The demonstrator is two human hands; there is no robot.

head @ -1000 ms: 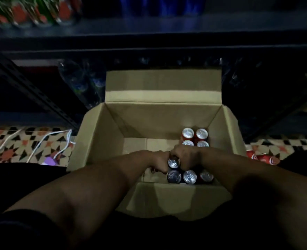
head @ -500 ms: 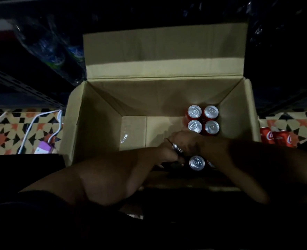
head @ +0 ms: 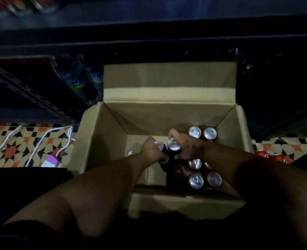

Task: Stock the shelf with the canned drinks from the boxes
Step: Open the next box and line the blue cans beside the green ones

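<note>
two dark blue cans with silver tops are lifted side by side over the middle of the open cardboard box (head: pixel 102 141). the left hand (head: pixel 151 150) has its fingers curled round the left blue can (head: pixel 160 147), which tilts a little to the left; the right hand (head: pixel 189 147) wraps its fingers round the right blue can (head: pixel 174 146), with one fingertip showing pale above the lid. the two cans touch or nearly touch; the dim light leaves it unclear which

in the box, on its right side, stand red cans with silver lids: two at the far wall (head: pixel 202 133), and four nearer ones (head: pixel 205 175) counted by their tops, one of these mostly hidden under the right wrist. something pale glints on the box floor left of the left hand, too dim to name

outside the box, red cans (head: pixel 273 156) lie on the patterned tile floor (head: pixel 14 147) at right, their number unclear. white cables (head: pixel 46 139) and a purple item (head: pixel 51 160) lie on the tiles at left. bottles (head: pixel 80 78) sit on the dark lower shelf (head: pixel 149 40) behind the box
</note>
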